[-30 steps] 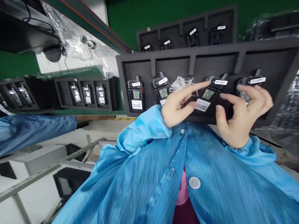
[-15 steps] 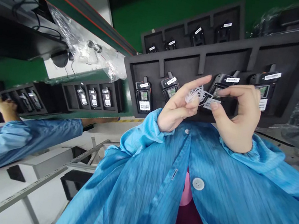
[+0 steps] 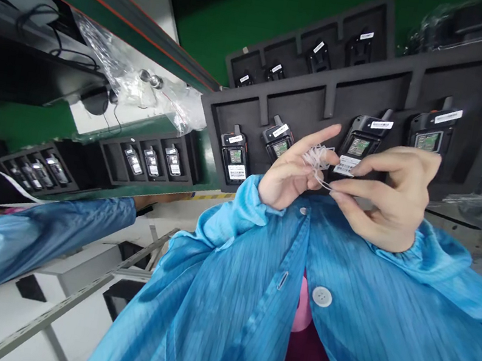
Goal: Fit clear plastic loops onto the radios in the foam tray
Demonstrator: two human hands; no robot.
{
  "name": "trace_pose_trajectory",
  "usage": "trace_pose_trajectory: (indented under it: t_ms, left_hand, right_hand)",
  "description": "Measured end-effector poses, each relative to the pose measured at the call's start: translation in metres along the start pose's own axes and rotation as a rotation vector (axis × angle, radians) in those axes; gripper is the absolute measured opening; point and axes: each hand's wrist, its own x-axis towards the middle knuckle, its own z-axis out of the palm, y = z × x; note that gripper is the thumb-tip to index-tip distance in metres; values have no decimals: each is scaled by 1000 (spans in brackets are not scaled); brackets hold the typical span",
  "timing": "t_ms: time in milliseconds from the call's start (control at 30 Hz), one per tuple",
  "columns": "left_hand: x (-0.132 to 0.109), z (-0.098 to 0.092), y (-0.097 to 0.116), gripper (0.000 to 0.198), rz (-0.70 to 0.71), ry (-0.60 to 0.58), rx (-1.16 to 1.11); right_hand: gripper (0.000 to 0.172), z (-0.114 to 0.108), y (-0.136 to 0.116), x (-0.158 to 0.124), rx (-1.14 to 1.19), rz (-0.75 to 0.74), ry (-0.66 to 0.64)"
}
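With its index finger stretched out and the others curled, the left hand (image 3: pixel 285 178) holds a tangle of white cords (image 3: pixel 316 156) over the near side of a black tray (image 3: pixel 329 100), while the right hand (image 3: pixel 393 197) (fingers bent leftward) pinches one loose strand (image 3: pixel 323 183).

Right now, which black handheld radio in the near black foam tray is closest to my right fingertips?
The third black handheld radio from the left: its white barcode label appears beside your right fingertips; the other three sit farther off.

Thin white cords (image 3: pixel 316 156) (loosely bunched)
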Motion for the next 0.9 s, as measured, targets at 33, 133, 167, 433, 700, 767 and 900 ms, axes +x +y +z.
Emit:
trace_pose_trajectory:
  t_ms: [33, 133, 167, 433, 700, 767, 900]
  left_hand:
    - [1, -1, -2, 63, -8, -10, 8]
    - [4, -5, -9, 62, -44, 8, 28]
    - [5, -7, -12, 60, -58, 29, 11]
    - [14, -5, -22, 49, 6, 223, -3]
    - [17, -1, -21, 42, 243, 36, 781]
    - [22, 2, -25, 44, 257, -11, 908]
    - [31, 8, -31, 49, 241, -40, 988]
  right_hand:
    - [28, -3, 1, -2, 14, -19, 3]
    - [18, -8, 12, -9, 64, -12, 92]
    - [17, -8, 18, -12, 52, 25, 129]
    - [34, 5, 63, -30, -155, 253, 127]
    - [36, 34, 79, -26, -250, 448, 0]
    - [37, 39, 84, -28, -272, 491, -35]
    - [36, 35, 86, -30, -276, 497, -80]
